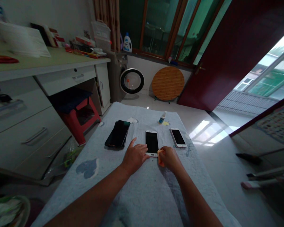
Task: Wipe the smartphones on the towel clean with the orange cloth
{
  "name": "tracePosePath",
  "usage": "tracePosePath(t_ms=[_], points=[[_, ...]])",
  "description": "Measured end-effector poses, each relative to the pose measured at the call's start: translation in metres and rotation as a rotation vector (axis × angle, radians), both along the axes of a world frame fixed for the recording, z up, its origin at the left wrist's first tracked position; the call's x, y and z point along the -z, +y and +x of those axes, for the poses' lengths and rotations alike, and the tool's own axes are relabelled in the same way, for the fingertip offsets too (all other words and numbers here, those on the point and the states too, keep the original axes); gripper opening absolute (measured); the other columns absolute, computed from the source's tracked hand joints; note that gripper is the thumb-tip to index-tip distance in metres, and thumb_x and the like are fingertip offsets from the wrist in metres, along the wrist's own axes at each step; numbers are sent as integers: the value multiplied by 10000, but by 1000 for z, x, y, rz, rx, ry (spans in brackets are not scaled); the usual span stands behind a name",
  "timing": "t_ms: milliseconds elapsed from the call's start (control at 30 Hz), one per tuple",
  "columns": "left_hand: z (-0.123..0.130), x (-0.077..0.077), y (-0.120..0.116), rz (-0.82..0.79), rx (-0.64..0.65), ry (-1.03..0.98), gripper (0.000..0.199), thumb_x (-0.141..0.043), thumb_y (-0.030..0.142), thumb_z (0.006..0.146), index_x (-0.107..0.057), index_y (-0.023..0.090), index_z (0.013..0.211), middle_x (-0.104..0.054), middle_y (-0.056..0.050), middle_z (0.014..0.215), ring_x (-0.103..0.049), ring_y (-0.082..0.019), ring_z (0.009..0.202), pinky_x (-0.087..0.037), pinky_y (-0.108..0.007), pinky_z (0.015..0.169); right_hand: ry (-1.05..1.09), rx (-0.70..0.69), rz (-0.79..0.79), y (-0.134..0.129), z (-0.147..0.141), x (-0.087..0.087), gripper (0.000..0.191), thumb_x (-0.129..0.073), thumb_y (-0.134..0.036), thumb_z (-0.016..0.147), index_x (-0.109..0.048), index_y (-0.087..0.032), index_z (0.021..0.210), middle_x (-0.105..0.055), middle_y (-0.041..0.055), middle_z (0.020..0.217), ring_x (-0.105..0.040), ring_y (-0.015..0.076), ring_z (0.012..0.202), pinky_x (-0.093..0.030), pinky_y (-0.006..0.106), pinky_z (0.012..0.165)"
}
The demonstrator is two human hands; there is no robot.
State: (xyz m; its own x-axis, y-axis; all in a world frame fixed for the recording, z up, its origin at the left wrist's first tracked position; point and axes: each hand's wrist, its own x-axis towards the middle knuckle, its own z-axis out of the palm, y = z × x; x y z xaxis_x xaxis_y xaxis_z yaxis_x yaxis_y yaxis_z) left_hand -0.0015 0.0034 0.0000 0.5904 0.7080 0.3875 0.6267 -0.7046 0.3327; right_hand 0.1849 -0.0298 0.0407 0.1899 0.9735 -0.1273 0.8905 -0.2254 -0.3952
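A white phone with a dark screen (152, 142) lies face up on the cloth-covered table (142, 201). My left hand (135, 154) rests at its left edge, fingers apart and fingertips touching the frame. At the phone's lower right corner, my right hand (168, 157) is closed on an orange cloth (160, 158). Another white phone (178, 137) lies to the right. On the left are black phones or devices (118, 134), one partly on top of another. A small spray bottle (162, 118) stands behind the phones.
A desk (73, 67) with papers and boxes runs along the left, a red stool (81, 116) beneath it. Beyond the table are a washing machine (118, 75) with its door open and a round wooden tabletop (168, 83). A dark red door (215, 56) stands at the right.
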Motion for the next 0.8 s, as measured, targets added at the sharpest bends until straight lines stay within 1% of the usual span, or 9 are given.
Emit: tracePosePath(t_ms=[167, 267, 333, 400, 467, 500, 600, 700, 800], points=[[0, 0, 0, 1, -2, -4, 211, -705, 328, 836, -684, 198, 1000, -716, -68, 1126, -660, -223, 1030, -138, -537, 1169, 24, -26, 2, -21, 0, 2, 289, -527, -161, 794, -725, -110, 998, -727, 129, 943, -660, 209, 881, -412, 247, 733], [-1, -1, 0, -2, -6, -9, 211, -694, 333, 844, -688, 197, 1004, -719, -70, 1116, -657, -225, 1031, -131, -539, 1169, 49, -77, 1, -30, 0, 0, 266, -525, -143, 782, -724, -132, 957, -721, 104, 918, -649, 194, 859, -412, 248, 740], [-3, -4, 0, -5, -2, -25, 224, -689, 354, 843, -690, 200, 1005, -719, -71, 1111, -650, -231, 1033, -123, -552, 1167, 82, -128, 40, -33, 1, -2, 237, -525, -137, 788, -715, -153, 927, -706, 76, 898, -634, 179, 851, -412, 243, 750], [-4, -6, 0, -12, 8, -53, 231, -670, 369, 852, -688, 209, 1018, -717, -65, 1108, -634, -237, 1051, -123, -568, 1162, 94, -175, 125, -34, 1, -2, 209, -525, -135, 807, -699, -168, 919, -673, 56, 895, -611, 163, 850, -411, 237, 767], [-5, -6, 2, -32, 17, -78, 208, -620, 317, 886, -676, 226, 1064, -701, -55, 1146, -607, -231, 1100, -160, -561, 1156, 62, -216, 201, -33, 1, 0, 178, -515, -142, 843, -680, -173, 903, -621, 48, 888, -582, 154, 835, -410, 235, 764], [-5, -5, 3, -50, 24, -82, 218, -584, 258, 903, -663, 236, 1104, -680, -52, 1196, -588, -222, 1136, -198, -544, 1149, 33, -236, 220, -32, 1, 1, 167, -508, -146, 859, -669, -174, 894, -595, 46, 885, -567, 152, 828, -409, 236, 758], [-4, 3, 10, -119, 67, -47, 369, -504, 105, 900, -618, 262, 1214, -587, -40, 1351, -517, -208, 1252, -322, -476, 1106, -43, -291, 232, -28, -3, 7, 142, -499, -144, 888, -638, -174, 887, -551, 45, 892, -535, 157, 842, -404, 241, 759], [-3, 12, 17, -186, 80, -10, 360, -506, 91, 895, -647, 251, 1185, -606, -33, 1330, -541, -205, 1239, -364, -444, 1090, -98, -327, 217, -24, -10, 8, 139, -492, -139, 903, -623, -175, 875, -548, 47, 903, -520, 160, 855, -398, 247, 774], [-2, 14, 21, -189, 86, -26, 325, -526, 111, 897, -664, 233, 1164, -623, -35, 1307, -560, -199, 1217, -389, -410, 1084, -148, -351, 184, -19, -21, 6, 146, -491, -130, 907, -624, -172, 863, -560, 52, 919, -518, 161, 873, -392, 250, 789]])
